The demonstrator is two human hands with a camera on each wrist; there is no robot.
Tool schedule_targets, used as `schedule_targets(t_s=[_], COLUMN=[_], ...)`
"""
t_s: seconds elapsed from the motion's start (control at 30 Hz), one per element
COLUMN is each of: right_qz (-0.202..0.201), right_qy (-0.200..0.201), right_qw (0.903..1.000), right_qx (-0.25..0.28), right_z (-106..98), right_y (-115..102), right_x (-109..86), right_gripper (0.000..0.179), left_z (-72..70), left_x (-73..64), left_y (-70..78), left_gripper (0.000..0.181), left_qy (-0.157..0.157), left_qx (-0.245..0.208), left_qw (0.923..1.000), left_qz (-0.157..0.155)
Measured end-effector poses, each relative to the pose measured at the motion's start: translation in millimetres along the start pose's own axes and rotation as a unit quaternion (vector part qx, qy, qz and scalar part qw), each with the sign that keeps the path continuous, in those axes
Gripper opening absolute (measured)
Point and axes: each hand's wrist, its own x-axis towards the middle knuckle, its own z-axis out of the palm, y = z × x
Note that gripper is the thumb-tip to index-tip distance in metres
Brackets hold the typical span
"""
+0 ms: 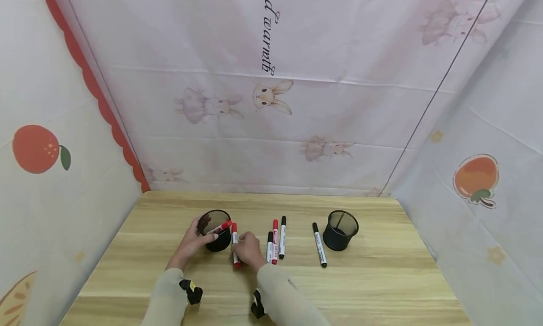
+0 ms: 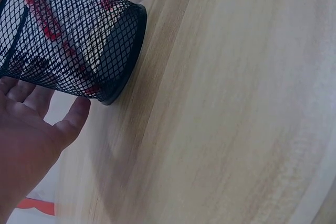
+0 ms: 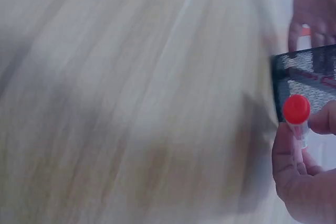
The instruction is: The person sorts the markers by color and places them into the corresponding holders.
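On the left of the table, my left hand [image 1: 192,245] holds a black mesh pen cup [image 1: 218,243], with its fingers round the side. One red-capped marker [image 1: 221,227] leans inside that cup, and its red shows through the mesh in the left wrist view. Just right of the cup, my right hand [image 1: 249,248] pinches another red marker [image 1: 235,245] between thumb and fingers. In the right wrist view, the red end [image 3: 296,109] of this held marker points at the camera, in front of the cup's mesh [image 3: 310,61].
Right of my right hand lie a short-looking black marker [image 1: 269,246], a red marker [image 1: 275,241] and a black marker [image 1: 283,236]. Farther right, another black marker [image 1: 319,245] lies beside a second mesh cup [image 1: 338,241]. Printed cloth walls [image 1: 237,170] border the wooden table [image 1: 382,269].
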Motion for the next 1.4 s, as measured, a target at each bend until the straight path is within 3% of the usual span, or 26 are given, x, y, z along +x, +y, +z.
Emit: schedule_targets(t_s=[0.13,0.33,0.67,0.97,1.23,1.4], right_qz=[0.007,0.011,0.013,-0.028,-0.025,-0.036], right_qy=[0.011,-0.01,-0.038,-0.004,-0.002,0.023], right_qw=[0.9997,0.9992,0.997,0.9943,0.9793,0.9732], right_qx=[0.02,0.037,0.066,0.103,0.201,0.226], right_z=[-0.4,-3.5,-9.3,-13.3,-18.6,-21.3], right_y=[-7.2,-17.3,-23.9,-26.5,-29.0,-31.6], right_x=[-2.7,-7.6,-9.0,-9.3,-10.7,-10.8], right_gripper=[0.04,0.051,0.032,0.03,0.034,0.032], left_z=[-3.1,-4.8,-2.0,-1.5,0.6,0.4], left_x=[-1.9,-2.4,-3.0,1.7,1.2,2.2], left_y=[-0.8,-0.9,9.1,1.7,2.5,-0.7], left_gripper=[0.079,0.08,0.078,0.077,0.076,0.076], left_qy=[0.005,-0.001,-0.004,0.002,0.002,-0.001], left_qx=[0.006,0.01,-0.008,0.003,0.002,-0.003], left_qw=[1.0,0.9999,1.0,0.9998,0.9999,0.9999], left_qz=[0.004,0.009,-0.001,0.021,0.015,0.013])
